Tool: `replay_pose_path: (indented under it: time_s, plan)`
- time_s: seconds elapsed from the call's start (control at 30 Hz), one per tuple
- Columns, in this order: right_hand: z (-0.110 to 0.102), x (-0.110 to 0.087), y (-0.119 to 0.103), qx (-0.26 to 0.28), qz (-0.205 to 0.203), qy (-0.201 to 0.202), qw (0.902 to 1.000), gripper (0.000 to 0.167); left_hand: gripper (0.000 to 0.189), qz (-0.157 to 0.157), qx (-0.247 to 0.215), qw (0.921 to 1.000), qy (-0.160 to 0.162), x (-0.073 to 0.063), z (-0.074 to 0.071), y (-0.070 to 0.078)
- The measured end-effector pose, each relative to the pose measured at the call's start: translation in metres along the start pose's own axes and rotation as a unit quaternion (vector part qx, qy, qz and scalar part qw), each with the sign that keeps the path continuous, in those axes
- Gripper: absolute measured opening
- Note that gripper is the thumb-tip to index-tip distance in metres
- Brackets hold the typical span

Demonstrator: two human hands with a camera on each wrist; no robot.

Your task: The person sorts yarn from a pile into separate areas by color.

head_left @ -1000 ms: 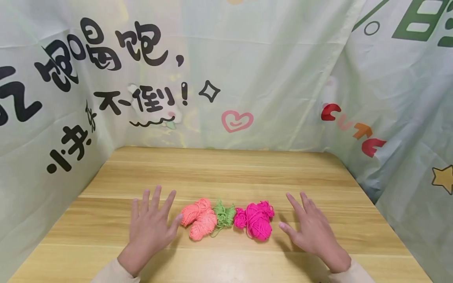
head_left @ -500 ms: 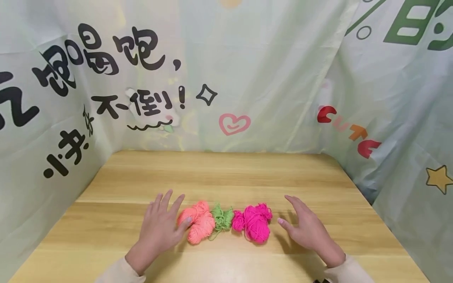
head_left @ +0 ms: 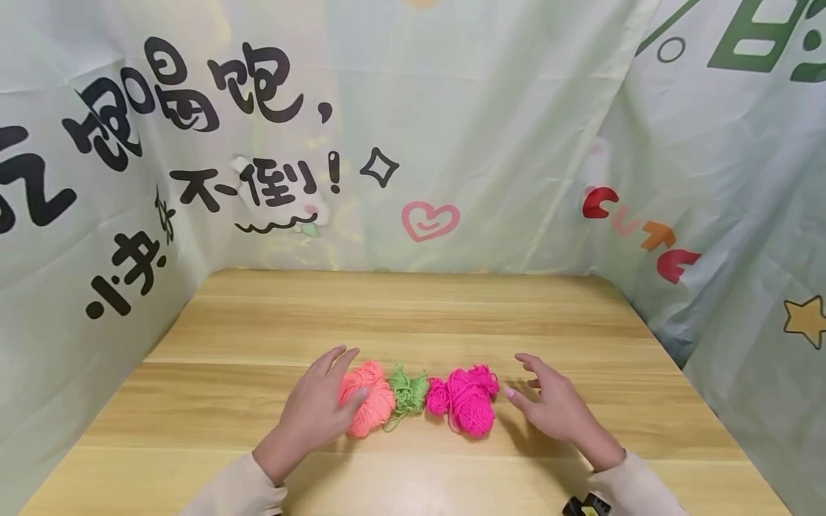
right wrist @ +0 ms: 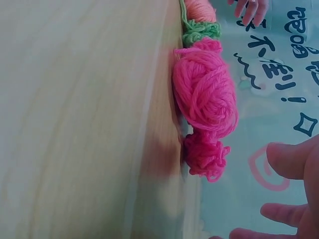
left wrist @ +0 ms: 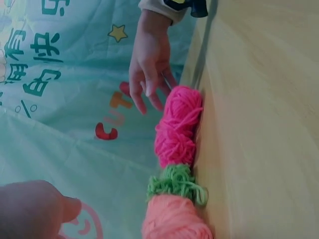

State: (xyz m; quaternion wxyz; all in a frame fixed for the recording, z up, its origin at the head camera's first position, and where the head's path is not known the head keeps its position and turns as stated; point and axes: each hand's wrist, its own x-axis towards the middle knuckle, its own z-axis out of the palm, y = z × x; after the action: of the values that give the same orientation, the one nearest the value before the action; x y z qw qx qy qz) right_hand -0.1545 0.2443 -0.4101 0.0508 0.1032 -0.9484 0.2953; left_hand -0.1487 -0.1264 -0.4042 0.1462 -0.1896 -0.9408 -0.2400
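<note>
Three bundles of yarn lie in a row on the wooden table: coral yarn (head_left: 376, 403) at left, a small green yarn bundle (head_left: 408, 391) in the middle, magenta yarn (head_left: 471, 403) at right. My left hand (head_left: 316, 410) is over the left side of the coral yarn and partly covers it, fingers relaxed; whether it touches cannot be told. My right hand (head_left: 558, 407) hovers just right of the magenta yarn, apart from it, with thumb and fingers spread. Neither hand holds anything. A loose green strand (left wrist: 201, 193) curls beside the green bundle in the left wrist view.
The wooden table (head_left: 413, 308) extends behind and to both sides of the yarn. Printed cloth curtains (head_left: 490, 143) enclose it at the back, left and right. A small black device (head_left: 587, 504) sits by the right sleeve.
My left hand has moved right, from beside the coral yarn to partly over it, its fingers less spread. My right hand has shifted slightly left, its fingers bending a little. The yarn stays put.
</note>
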Motion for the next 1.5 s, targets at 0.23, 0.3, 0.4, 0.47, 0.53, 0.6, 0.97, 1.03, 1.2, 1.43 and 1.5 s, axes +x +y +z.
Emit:
replay_pose_path:
  time_s: [0.23,0.3,0.4,0.47,0.53,0.6,0.97,1.03,1.2,1.43,1.5]
  plan:
    - [0.002,0.004,-0.002,0.056,0.024,-0.018,0.998,0.058,0.05,-0.026,-0.102,0.9944,0.005,0.011,0.005,0.012]
    - [0.003,0.006,-0.002,0.072,0.034,-0.021,0.9966,0.057,0.047,-0.031,-0.14,0.9896,0.002,0.015,0.006,0.015]
    - [0.003,0.008,-0.001,0.09,0.052,-0.026,0.9943,0.055,0.043,-0.043,-0.205,0.9778,-0.013,0.021,0.007,0.017]
    - [0.004,0.009,-0.001,0.098,0.063,-0.031,0.9927,0.055,0.039,-0.058,-0.246,0.967,-0.028,0.025,0.007,0.02]
    - [0.004,0.01,-0.001,0.108,0.072,-0.034,0.9909,0.053,0.036,-0.078,-0.276,0.9568,-0.045,0.028,0.008,0.022]
    - [0.004,0.01,-0.001,0.116,0.078,-0.037,0.9895,0.052,0.035,-0.1,-0.308,0.944,-0.064,0.031,0.008,0.024]
    - [0.007,0.013,-0.003,0.218,0.105,-0.054,0.9688,0.045,0.044,-0.17,-0.486,0.8384,-0.178,0.044,0.02,0.034]
    - [0.008,0.015,-0.003,0.23,0.115,-0.059,0.9647,0.044,0.045,-0.182,-0.49,0.8302,-0.194,0.046,0.023,0.036]
    - [0.011,0.018,-0.004,0.261,0.134,-0.076,0.9529,0.043,0.046,-0.2,-0.501,0.8101,-0.23,0.049,0.03,0.041]
    - [0.014,0.021,-0.005,0.308,0.168,-0.105,0.9307,0.045,0.052,-0.195,-0.501,0.7989,-0.27,0.049,0.036,0.047]
    - [0.015,0.02,-0.006,0.317,0.177,-0.109,0.9253,0.045,0.053,-0.198,-0.501,0.7969,-0.274,0.049,0.037,0.048]
